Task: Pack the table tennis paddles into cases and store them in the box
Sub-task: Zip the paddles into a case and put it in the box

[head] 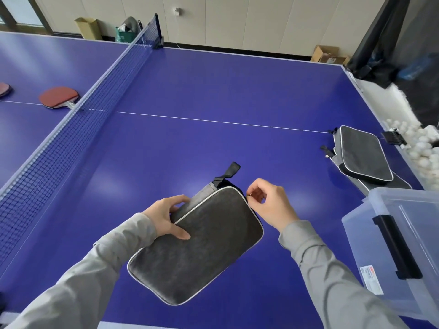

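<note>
Nearest to us, we hold a case [197, 245] over the near part of the table [213, 86], tilted, with its loop end pointing away. Our left hand [166, 217] grips its upper left edge, thumb flat on the top face and fingers curled round the side. Our right hand [270, 203] pinches something small at the right corner. We judge it to be the zip pull, though it is too small to make out. The step seems to be working the zip, and to do it well we should brace the case firmly with the left hand, so the fabric stays taut, and draw the pull along the curve of the edge, not away from it, slowing at the rounded corners where the teeth may snag. The case is a flat, dark grey, rounded rectangle of soft cloth with pale piping round its rim and a black strap loop at the far end. We cannot tell whether a paddle is inside. To our right stands a clear plastic box [370, 245] with a black latch. Just past it more cases [363, 155] lie stacked near the table's edge. Farther off, beyond the net [83, 110], a red paddle [59, 97] lies unpacked, and another shows at the left edge.
</note>
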`<control>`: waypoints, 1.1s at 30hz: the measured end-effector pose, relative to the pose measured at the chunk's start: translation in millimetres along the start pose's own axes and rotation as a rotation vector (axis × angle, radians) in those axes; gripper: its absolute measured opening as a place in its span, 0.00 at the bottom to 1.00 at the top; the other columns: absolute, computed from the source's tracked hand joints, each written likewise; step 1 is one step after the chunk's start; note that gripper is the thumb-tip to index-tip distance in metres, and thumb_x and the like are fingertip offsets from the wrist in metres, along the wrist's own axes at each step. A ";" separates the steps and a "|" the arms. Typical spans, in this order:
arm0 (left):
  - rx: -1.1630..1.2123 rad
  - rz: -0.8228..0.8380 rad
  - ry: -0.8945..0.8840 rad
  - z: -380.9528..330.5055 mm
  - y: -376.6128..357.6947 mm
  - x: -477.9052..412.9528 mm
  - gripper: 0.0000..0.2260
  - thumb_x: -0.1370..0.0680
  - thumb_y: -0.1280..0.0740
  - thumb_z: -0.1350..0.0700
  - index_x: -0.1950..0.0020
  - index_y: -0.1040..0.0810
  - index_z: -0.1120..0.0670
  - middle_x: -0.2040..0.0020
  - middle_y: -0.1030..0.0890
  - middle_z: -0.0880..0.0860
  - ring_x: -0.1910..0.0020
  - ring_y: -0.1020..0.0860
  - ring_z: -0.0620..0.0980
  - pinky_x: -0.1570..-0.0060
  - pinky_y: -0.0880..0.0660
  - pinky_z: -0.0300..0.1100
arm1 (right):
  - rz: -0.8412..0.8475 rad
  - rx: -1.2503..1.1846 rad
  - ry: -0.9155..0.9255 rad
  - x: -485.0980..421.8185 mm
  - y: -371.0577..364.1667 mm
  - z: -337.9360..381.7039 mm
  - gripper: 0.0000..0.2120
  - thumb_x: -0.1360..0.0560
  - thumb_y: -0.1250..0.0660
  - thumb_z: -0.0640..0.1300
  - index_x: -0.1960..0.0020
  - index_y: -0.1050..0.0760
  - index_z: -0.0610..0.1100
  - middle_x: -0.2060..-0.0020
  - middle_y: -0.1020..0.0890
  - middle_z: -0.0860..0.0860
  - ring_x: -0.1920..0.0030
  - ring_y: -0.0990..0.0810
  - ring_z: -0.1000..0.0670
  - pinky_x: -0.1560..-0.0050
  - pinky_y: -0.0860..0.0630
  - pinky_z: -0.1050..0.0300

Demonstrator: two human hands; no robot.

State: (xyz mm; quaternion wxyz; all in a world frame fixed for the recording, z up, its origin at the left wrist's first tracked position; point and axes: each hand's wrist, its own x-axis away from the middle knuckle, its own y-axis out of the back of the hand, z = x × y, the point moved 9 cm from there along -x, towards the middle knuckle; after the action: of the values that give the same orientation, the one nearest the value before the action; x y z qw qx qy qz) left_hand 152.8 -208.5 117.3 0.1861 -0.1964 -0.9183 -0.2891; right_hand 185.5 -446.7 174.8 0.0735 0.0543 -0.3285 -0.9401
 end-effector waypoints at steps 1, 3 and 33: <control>-0.030 0.006 0.001 0.1 -1.3 -0.4 0.28 0.42 0.19 0.57 0.54 0.28 0.32 0.56 0.17 0.48 0.66 0.20 0.40 0.55 0.22 0.40 | -0.007 0.010 0.024 -2.9 -1.5 6.2 0.07 0.29 0.32 0.34 0.61 0.26 0.45 0.69 0.24 0.58 0.67 0.25 0.60 0.64 0.31 0.73; -0.080 0.008 0.002 0.5 -2.1 -1.7 0.29 0.40 0.19 0.58 0.52 0.30 0.34 0.54 0.17 0.49 0.67 0.21 0.37 0.54 0.22 0.40 | -0.027 0.020 0.071 -8.6 -4.2 17.5 0.06 0.29 0.33 0.34 0.60 0.26 0.43 0.68 0.24 0.57 0.66 0.25 0.58 0.64 0.30 0.72; 0.607 -0.340 0.263 151.4 75.4 49.2 0.32 0.53 0.21 0.55 0.50 0.22 0.49 0.66 0.16 0.52 0.67 0.18 0.51 0.65 0.20 0.44 | 0.269 0.304 -0.220 20.0 -140.1 -56.2 0.29 0.23 0.37 0.51 0.26 0.42 0.48 0.27 0.39 0.51 0.27 0.42 0.49 0.30 0.40 0.50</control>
State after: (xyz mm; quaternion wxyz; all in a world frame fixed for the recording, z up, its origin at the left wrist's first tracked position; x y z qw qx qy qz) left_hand 111.6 -47.6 58.6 0.3013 0.0618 -0.9500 -0.0531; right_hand 159.9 -376.1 42.3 0.1527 -0.0820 -0.4768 -0.8617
